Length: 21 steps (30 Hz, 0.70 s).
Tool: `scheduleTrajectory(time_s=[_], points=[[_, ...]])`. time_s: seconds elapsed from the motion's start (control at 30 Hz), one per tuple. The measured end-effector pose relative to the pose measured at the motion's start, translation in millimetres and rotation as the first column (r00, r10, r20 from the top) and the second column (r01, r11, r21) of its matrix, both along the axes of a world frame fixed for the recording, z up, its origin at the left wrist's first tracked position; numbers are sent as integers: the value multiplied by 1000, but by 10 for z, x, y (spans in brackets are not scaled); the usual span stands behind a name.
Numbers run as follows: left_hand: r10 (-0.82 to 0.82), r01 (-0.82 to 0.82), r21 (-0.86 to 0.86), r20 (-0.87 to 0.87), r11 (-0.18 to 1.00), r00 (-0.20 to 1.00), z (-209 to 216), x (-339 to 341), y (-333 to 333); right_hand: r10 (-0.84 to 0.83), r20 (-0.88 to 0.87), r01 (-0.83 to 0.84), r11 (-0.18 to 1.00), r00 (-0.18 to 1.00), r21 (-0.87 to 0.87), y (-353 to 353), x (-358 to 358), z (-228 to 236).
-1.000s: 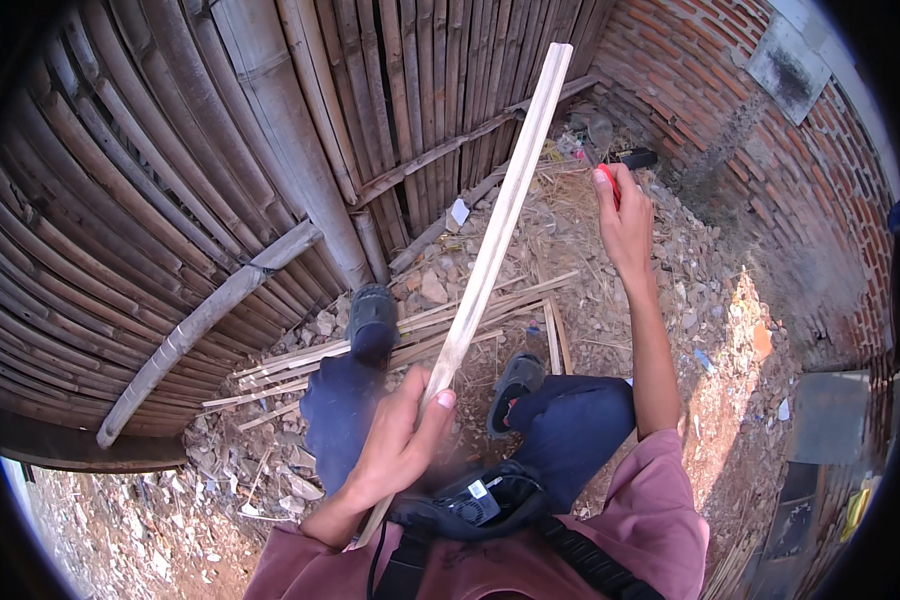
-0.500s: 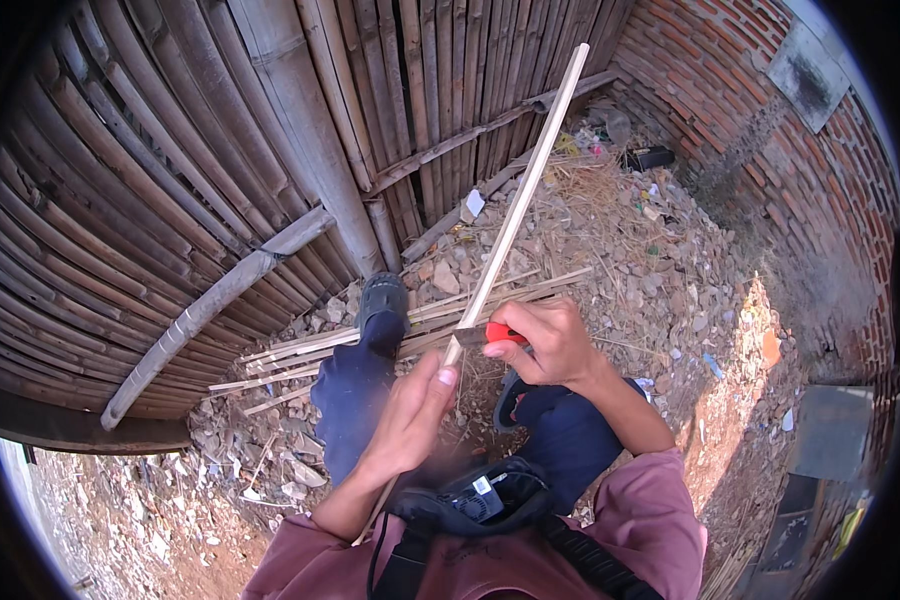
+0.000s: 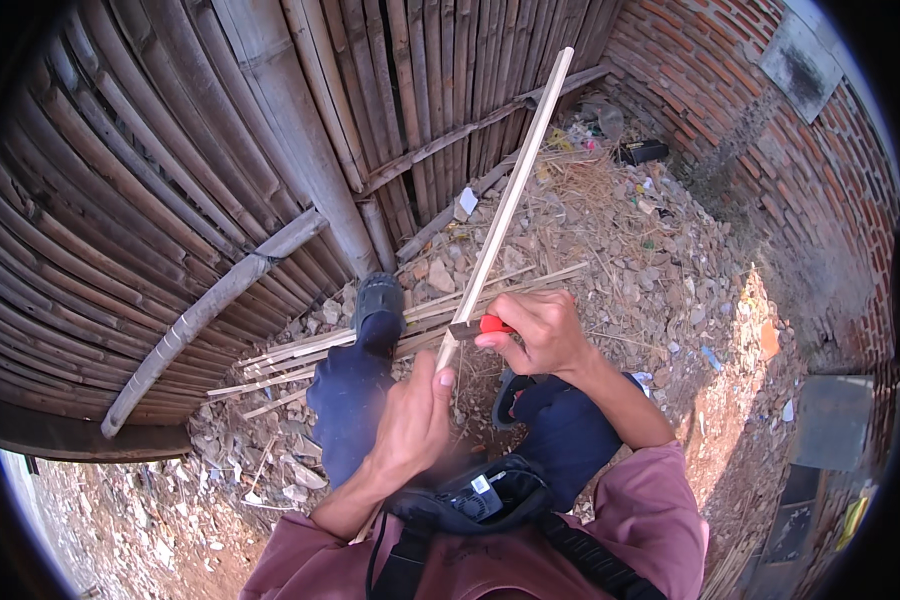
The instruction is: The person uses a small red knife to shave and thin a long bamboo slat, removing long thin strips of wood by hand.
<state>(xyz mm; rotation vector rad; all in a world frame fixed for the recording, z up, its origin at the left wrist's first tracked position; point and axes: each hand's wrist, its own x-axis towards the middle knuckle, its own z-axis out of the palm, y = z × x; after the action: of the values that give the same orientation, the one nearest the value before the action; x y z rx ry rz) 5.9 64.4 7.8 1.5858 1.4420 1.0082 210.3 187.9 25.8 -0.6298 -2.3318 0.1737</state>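
A long pale strip of split bamboo or wood [image 3: 511, 196] slants up and away in front of me. My left hand [image 3: 413, 418] is closed round its near end, thumb lying along it. Just beyond that thumb, the dark blade of a red-handled knife [image 3: 467, 329] lies across the strip and touches it. My right hand [image 3: 542, 328] grips the red handle from the right, fingers curled and thumb underneath. The fingers hide most of the handle.
Several more pale strips [image 3: 280, 362] lie on the rubble around my left shoe [image 3: 380, 292]. A bamboo wall [image 3: 170, 170] rises on the left and ahead, a brick wall [image 3: 820, 190] on the right. A black pouch [image 3: 485, 490] sits at my waist.
The knife and my right hand have shifted slightly up the strip, away from my left hand. The strip's far end has swung a little left. Both grips are unchanged.
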Motion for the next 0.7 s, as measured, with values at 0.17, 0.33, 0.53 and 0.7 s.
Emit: scheduleTrajectory(time_s=[0.17, 0.33, 0.53, 0.7], points=[[-39, 33, -55, -98, 998, 994, -103, 32, -158, -260, -149, 242, 962, 954, -129, 436, 299, 52], [-80, 75, -64, -78, 995, 994, -255, 27, -292, -411, -195, 385, 909, 890, -161, 858, 592, -8], [-157, 149, -120, -61, 982, 986, -344, -48, -607, -644, -318, 576, 765, 696, -289, 1606, 1207, -102], [-131, 132, -134, 20, 982, 991, -284, -102, -584, -710, 370, 792, 456, 599, -407, 1741, 1934, -648]])
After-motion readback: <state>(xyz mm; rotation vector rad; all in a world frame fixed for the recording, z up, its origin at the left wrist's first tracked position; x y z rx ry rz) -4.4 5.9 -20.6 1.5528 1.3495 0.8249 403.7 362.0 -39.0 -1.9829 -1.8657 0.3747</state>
